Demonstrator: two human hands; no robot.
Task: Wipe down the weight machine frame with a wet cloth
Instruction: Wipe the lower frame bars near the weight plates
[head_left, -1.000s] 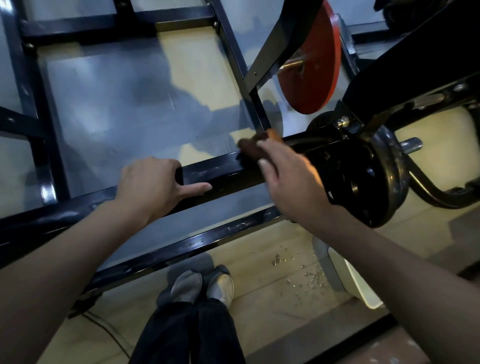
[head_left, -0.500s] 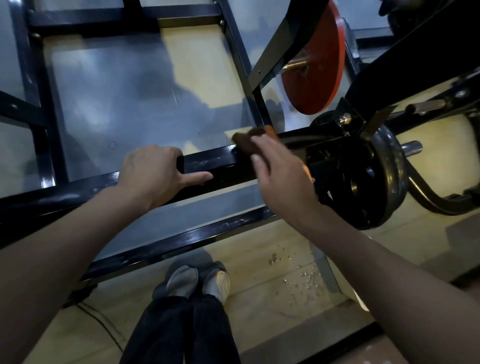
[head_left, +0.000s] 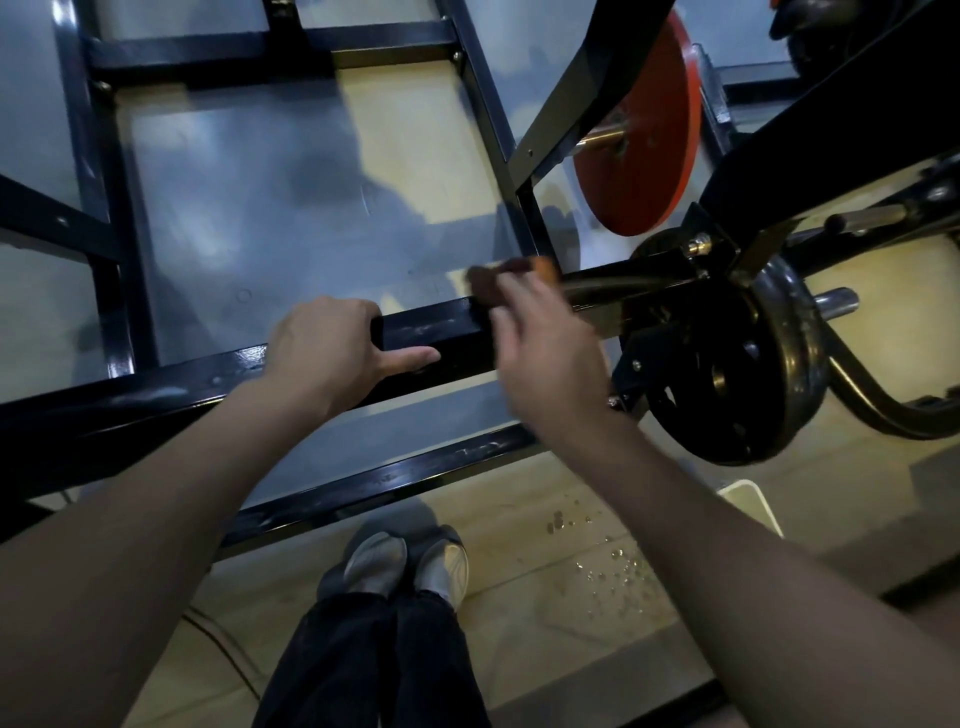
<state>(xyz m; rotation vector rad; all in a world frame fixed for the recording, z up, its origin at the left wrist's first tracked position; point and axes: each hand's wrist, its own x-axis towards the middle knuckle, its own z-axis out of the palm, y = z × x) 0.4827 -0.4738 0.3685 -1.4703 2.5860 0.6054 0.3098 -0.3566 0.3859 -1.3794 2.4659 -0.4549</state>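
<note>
A thick black frame bar of the weight machine runs across the middle of the view. My left hand grips this bar from above, thumb stretched along its near face. My right hand presses a dark brown and orange cloth on the bar's top edge, just left of the black weight plate. The right hand is blurred. Most of the cloth is hidden under its fingers.
An orange weight plate hangs on a peg at upper right. A lower black rail runs below the bar. My shoes stand under it on the pale floor, with water drops and a white bucket rim to the right.
My right hand has slid the cloth a little to the left along the bar and back near the plate. The left hand keeps its hold in the same place.
</note>
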